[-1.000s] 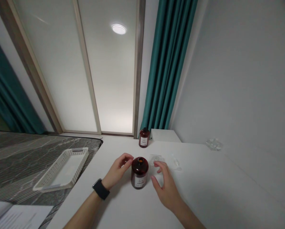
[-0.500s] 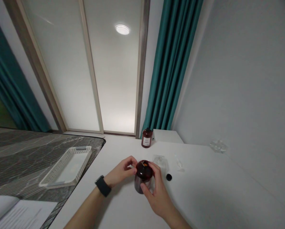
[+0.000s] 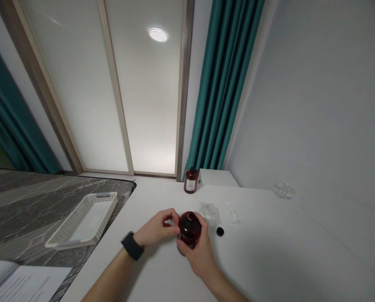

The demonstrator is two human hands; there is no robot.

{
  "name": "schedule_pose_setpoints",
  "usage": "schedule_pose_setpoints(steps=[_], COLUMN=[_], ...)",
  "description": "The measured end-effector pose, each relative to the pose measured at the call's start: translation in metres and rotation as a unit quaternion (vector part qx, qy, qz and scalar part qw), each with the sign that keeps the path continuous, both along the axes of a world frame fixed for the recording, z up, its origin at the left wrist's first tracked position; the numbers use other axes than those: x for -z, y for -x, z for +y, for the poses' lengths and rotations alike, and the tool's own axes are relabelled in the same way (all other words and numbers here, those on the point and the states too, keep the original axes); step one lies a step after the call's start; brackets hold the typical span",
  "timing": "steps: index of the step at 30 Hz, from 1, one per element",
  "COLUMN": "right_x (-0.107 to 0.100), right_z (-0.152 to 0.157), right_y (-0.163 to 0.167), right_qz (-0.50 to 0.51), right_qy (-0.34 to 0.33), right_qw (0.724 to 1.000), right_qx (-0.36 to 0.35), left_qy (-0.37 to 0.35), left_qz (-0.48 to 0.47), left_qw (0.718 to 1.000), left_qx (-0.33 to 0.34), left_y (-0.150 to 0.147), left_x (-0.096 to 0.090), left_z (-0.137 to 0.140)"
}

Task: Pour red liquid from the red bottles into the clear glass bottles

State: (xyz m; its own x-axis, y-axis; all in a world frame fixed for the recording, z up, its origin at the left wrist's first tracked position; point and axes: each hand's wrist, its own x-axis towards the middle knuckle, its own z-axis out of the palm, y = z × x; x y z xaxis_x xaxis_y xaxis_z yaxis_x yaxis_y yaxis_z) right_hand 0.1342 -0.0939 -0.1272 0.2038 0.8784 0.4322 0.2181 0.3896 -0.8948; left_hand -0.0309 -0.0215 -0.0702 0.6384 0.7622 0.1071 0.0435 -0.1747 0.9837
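An amber-brown bottle (image 3: 190, 226) with an uncapped neck stands upright on the white table, close in front of me. My right hand (image 3: 200, 247) wraps its right side, with the thumb lying across the lower front. My left hand (image 3: 162, 226), wearing a dark watch (image 3: 132, 246), has bent fingers and thumb tips against the bottle's left shoulder. My hands cover much of the lower bottle. A small black cap (image 3: 220, 231) lies to the right of the bottle. Just behind it is a clear plastic piece (image 3: 208, 213).
A second brown bottle (image 3: 190, 180) with a white label and black top stands at the back, beside a white box (image 3: 218, 178). Clear plastic (image 3: 234, 214) and a clear glassy object (image 3: 283, 190) lie rightward. At left are a white basket (image 3: 83, 220) and an open book (image 3: 27, 281).
My right thumb has moved left across the bottle's lower front, and the right hand now wraps farther around it. My left hand stays at the shoulder. The view has shifted slightly.
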Motion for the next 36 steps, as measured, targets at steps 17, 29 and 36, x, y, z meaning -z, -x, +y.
schedule_pose_setpoints(steps=[17,29,36], right_x=[-0.017,-0.001,0.008], right_z=[-0.015,-0.029,-0.032], right_y=[-0.034,-0.074,-0.085], right_qz=[0.107,0.096,0.087], right_qy=[0.039,0.039,0.042], right_qw=[0.993,0.994,0.995], right_qx=[-0.04,0.024,0.014], left_qy=[-0.158,-0.34,-0.368], left_qz=[0.098,0.215,0.242], left_qw=[0.971,0.915,0.896], left_qx=[-0.147,-0.037,-0.053], left_y=[-0.022,-0.077,-0.095], left_x=[0.025,0.009,0.019], left_z=[0.006,0.031,0.03])
